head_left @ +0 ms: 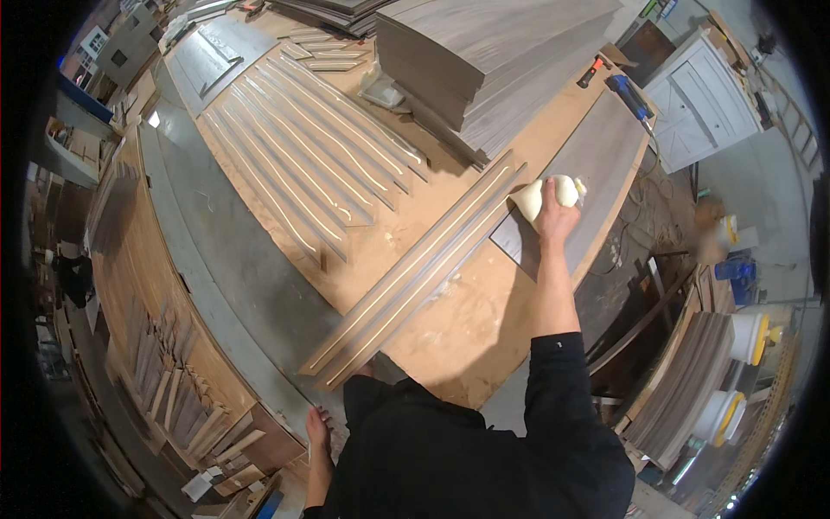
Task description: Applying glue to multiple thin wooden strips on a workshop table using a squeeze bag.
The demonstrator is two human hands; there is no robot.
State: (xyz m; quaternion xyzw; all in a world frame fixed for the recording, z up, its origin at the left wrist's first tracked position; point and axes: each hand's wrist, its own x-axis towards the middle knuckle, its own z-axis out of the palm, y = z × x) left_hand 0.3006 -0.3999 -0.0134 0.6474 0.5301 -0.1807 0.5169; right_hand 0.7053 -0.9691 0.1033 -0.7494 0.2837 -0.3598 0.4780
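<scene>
My right hand is closed around a soft cream-coloured squeeze bag, full of what looks like glue. Its pointed tip faces left, at the far end of two long grey strips lying side by side. Each strip carries a pale bead along its length. Low beside the table's near left edge hangs my left hand, its fingers loosely apart and nothing in them. Further left on the table, several shorter grey strips lie in a row with similar beads.
A tall stack of grey boards stands at the table's back. A grey panel, a blue-handled tool and an orange-black knife lie on the right. Buckets stand lower right; a wooden bench holds offcuts at left.
</scene>
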